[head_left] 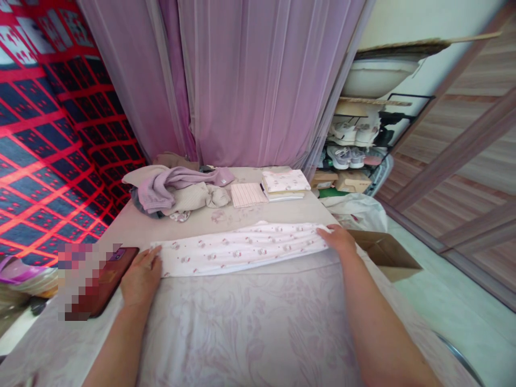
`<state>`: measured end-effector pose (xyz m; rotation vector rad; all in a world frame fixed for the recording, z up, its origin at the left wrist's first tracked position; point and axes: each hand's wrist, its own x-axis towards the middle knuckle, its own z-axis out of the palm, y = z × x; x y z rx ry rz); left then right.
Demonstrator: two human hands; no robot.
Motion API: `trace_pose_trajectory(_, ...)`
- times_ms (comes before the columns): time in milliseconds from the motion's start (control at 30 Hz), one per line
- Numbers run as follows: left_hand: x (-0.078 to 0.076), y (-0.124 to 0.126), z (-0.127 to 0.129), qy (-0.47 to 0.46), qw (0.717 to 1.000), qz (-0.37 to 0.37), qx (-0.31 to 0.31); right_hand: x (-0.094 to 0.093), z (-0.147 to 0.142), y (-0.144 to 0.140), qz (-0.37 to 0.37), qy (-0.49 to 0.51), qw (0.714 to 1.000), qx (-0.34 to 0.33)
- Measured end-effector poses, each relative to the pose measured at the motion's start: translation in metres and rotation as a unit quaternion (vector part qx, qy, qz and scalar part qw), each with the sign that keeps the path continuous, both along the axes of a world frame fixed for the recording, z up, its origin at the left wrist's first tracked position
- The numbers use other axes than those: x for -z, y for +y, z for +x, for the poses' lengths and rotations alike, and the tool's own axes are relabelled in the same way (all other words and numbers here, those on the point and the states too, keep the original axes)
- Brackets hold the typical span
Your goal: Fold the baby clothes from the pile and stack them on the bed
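At far left, a red-and-navy patterned blanket (44,134) is seen hanging beside the bed (242,322). A dark red phone (108,279) lies at the bed's left edge, partly pixelated; no writing can be read on it.

The left hand (141,277) is laid flat, fingers spread, on the left end of a white printed garment (242,248), pressing rather than gripping. The garment is stretched in a long folded band across the bed, between both hands. The right hand (337,239) rests palm-down and uncurled on the garment's right end.

Step in hand, as judged: the folded band is being smoothed flat. The next move would call for one end to be pinched and carried evenly over the other, edges kept aligned.

Behind the garment, a heap of unfolded clothes (177,191) is noted, then a stack of folded items (278,185) to its right. At right, an open carton (382,250) sits beside the bed, and a shoe rack (355,145) beyond. No brand or label is legible anywhere.
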<state>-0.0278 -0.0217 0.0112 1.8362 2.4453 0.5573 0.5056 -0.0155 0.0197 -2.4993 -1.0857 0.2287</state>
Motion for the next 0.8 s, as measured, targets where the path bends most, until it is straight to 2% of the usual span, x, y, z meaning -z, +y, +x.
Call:
trace_pose_trajectory(67,-0.001,0.000,0.000,0.001,1.000,-0.011,0.002,0.012,-0.005,-0.002,-0.022,-0.027,0.999,-0.005)
trace_pose_trajectory(133,0.000,0.001,0.000,0.004,1.000,-0.009,0.004,0.016,-0.009,-0.004,-0.039,-0.039,0.998,-0.009)
trace_pose_trajectory(333,0.002,0.001,-0.003,0.015,1.000,0.013,0.010,0.006,-0.012,-0.006,-0.028,-0.069,0.997,-0.003)
trace_pose_trajectory(500,-0.008,-0.002,-0.003,0.062,0.997,-0.038,0.018,0.018,-0.008,-0.006,-0.036,-0.034,0.999,-0.009)
trace_pose_trajectory(567,-0.011,-0.004,0.005,0.099,0.994,-0.003,0.044,0.021,-0.004,-0.006,-0.016,-0.004,1.000,-0.004)
trace_pose_trajectory(667,-0.008,-0.008,0.040,0.098,0.980,0.076,0.157,0.022,0.000,-0.009,0.012,0.041,0.999,0.015)
trace_pose_trajectory(733,-0.004,-0.012,0.075,0.044,0.944,0.060,0.320,0.022,-0.001,-0.013,0.031,0.066,0.997,0.028)
trace_pose_trajectory(767,-0.002,-0.014,0.094,0.022,0.922,0.046,0.383,0.022,-0.003,-0.016,0.045,0.081,0.995,0.033)
trace_pose_trajectory(800,0.000,-0.016,0.112,0.006,0.910,0.037,0.414,0.022,-0.005,-0.019,0.061,0.103,0.992,0.038)
